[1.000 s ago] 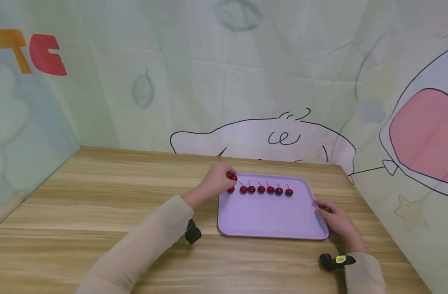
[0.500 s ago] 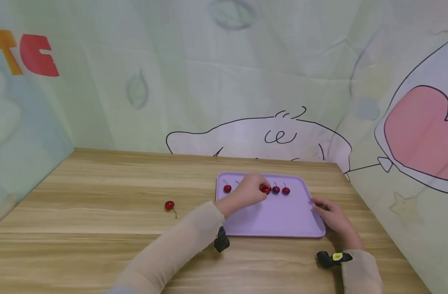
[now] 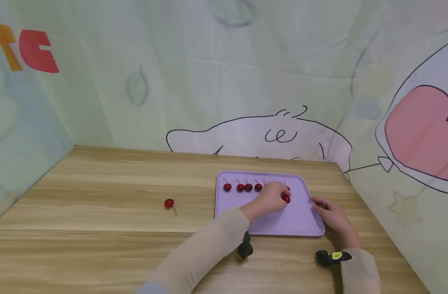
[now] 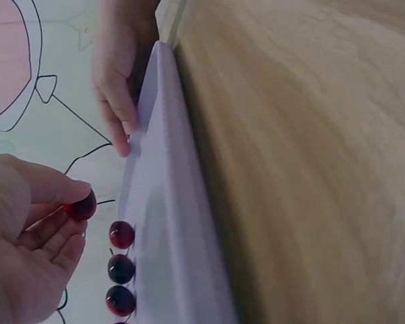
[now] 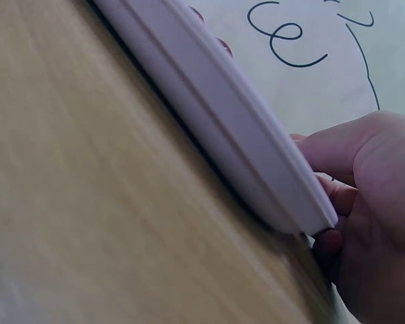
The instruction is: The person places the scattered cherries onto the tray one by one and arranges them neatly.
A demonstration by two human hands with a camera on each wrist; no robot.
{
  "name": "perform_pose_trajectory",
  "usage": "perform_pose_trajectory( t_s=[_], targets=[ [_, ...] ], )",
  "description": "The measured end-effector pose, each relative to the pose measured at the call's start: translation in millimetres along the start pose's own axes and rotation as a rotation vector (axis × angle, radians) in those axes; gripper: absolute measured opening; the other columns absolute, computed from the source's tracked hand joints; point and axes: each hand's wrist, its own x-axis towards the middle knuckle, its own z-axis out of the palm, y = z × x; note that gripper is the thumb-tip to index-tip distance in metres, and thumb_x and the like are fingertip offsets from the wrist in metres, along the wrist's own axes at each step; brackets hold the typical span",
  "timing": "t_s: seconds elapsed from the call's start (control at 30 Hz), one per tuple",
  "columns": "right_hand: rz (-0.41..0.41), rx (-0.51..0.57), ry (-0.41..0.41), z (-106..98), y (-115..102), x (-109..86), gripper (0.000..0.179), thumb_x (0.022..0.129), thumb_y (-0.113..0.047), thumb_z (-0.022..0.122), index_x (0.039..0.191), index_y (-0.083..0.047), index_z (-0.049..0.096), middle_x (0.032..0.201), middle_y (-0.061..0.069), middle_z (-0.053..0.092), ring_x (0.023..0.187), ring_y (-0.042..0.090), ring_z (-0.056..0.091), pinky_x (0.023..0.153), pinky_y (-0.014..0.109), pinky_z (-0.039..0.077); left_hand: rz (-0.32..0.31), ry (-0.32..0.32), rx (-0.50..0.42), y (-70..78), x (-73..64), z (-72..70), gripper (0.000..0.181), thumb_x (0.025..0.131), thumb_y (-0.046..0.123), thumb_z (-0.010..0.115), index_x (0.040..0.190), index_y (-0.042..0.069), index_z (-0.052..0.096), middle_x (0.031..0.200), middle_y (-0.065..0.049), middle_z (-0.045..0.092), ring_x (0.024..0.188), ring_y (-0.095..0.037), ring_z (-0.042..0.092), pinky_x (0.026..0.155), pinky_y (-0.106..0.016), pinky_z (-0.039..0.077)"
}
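Observation:
My left hand [image 3: 269,199] pinches a red cherry [image 3: 286,199] between thumb and fingertips, over the right part of the lilac tray [image 3: 301,222]. In the left wrist view, the pinched cherry [image 4: 84,206] appears just beyond the end of the row, its stem pointing away from the hand. Along the tray's far side lie several dark red cherries [image 3: 248,187] in a row, stems pointing back; my left hand hides some of them. At the tray's right edge my right hand [image 3: 336,218] holds the rim [image 5: 304,185], thumb and fingers on either side.
A single cherry [image 3: 169,203] with its stem lies on the wooden table [image 3: 110,192], left of the tray. A printed cloth wall [image 3: 194,81] stands behind the table and along its sides.
With a cherry pinched, my left hand has moved right across the tray, from its left end toward its right end. The lone table cherry came into view. My right hand stays at the rim.

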Motion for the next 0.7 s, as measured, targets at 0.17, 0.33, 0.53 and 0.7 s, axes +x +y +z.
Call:
perform_pose_trajectory(
  t_s=[0.17, 0.33, 0.53, 0.7],
  targets=[
    [0.008, 0.000, -0.003, -1, -1, -0.7, 0.043, 0.100, -0.017, 0.049, 0.138, 0.003, 0.047, 0.139, 0.030, 0.044, 0.128, 0.043, 0.041, 0.105, 0.056, 0.036, 0.020, -0.015, 0.016, 1.9, 4.5, 11.7, 0.030, 0.077, -0.001, 0.068, 0.107, 0.003, 0.072, 0.104, -0.006, 0.069, 0.099, -0.013, 0.060, 0.087, -0.018, 0.045],
    [-0.005, 0.007, -0.008, -2, -1, -0.5, 0.043, 0.100, -0.016, 0.049, 0.138, 0.004, 0.047, 0.139, 0.030, 0.043, 0.128, 0.044, 0.040, 0.104, 0.056, 0.036, 0.016, -0.035, 0.018, 2.9, 7.9, 18.2, 0.029, 0.077, -0.001, 0.068, 0.105, 0.004, 0.072, 0.100, -0.005, 0.071, 0.095, -0.013, 0.063, 0.081, -0.016, 0.046],
    [-0.014, 0.010, -0.015, -3, 0, -0.4, 0.043, 0.100, -0.016, 0.049, 0.138, 0.004, 0.047, 0.142, 0.029, 0.042, 0.129, 0.043, 0.039, 0.105, 0.056, 0.036, 0.029, -0.060, 0.040, 0.9, 8.2, 22.6, 0.029, 0.076, -0.001, 0.068, 0.104, 0.004, 0.073, 0.100, -0.005, 0.072, 0.094, -0.014, 0.064, 0.080, -0.015, 0.046],
    [-0.004, 0.012, -0.018, -2, -1, -1.2, 0.043, 0.100, -0.017, 0.050, 0.138, 0.003, 0.047, 0.141, 0.029, 0.042, 0.129, 0.043, 0.040, 0.105, 0.056, 0.036, 0.039, -0.061, 0.036, -3.4, 6.5, 26.0, 0.027, 0.077, 0.000, 0.068, 0.103, 0.003, 0.073, 0.098, -0.005, 0.072, 0.091, -0.013, 0.064, 0.077, -0.014, 0.046]
  ],
)
